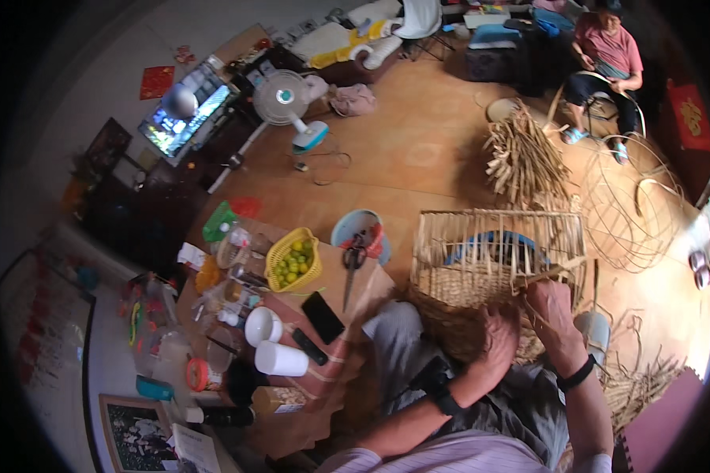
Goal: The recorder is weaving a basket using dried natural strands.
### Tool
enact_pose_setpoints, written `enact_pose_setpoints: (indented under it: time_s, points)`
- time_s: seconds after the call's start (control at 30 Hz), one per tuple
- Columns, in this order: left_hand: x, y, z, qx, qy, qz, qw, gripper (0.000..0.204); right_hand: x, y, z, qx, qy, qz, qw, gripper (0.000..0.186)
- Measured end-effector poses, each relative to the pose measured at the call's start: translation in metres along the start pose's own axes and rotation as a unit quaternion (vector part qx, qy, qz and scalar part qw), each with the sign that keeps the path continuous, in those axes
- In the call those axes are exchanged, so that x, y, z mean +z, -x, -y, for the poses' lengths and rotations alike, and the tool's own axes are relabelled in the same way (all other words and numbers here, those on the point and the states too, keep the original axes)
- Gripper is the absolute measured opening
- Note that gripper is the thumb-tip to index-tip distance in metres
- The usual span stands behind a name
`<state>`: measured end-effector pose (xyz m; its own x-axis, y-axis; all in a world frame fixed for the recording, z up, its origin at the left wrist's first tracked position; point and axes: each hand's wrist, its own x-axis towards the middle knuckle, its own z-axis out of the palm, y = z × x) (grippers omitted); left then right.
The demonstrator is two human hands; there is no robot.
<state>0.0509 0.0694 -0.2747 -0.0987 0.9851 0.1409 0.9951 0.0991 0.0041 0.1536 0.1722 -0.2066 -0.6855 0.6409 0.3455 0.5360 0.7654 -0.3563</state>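
A half-woven basket (442, 303) leans in my lap, its lower part densely woven and its upper part a row of bare upright stakes beneath a rim. My right hand (554, 315) is closed on a flat straw strand (556, 273) by the basket's right side. Against the near woven wall, my left hand (498, 340) has its fingers bent and gripping the weave; their tips are partly hidden. A black band circles each wrist. Something blue (497, 246) shows through the stakes.
Left stands a table (375, 296) with scissors (353, 264), a phone (323, 317), a yellow basket of green fruit (317, 272) and white cups. Straw bundles (525, 158) and loose coils (631, 213) lie on the floor. A seated person (607, 55) holds a strip; a fan (282, 98) stands far left.
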Motion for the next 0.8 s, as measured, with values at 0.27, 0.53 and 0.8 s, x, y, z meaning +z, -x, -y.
enact_pose_setpoints:
  time_s: [0.27,0.53,0.8]
  points:
    - [0.026,0.003,0.022,0.001,0.089,0.018,0.996,0.040,0.042,0.000,-0.008,0.022,0.072,-0.019,0.997,0.016]
    - [0.024,0.000,0.022,0.044,0.150,-0.085,0.984,0.048,0.023,0.003,-0.006,0.018,-0.033,-0.027,0.999,0.053]
    - [0.005,0.005,0.028,0.071,0.204,-0.131,0.967,0.057,-0.006,0.021,0.015,0.126,-0.286,-0.048,0.949,0.051]
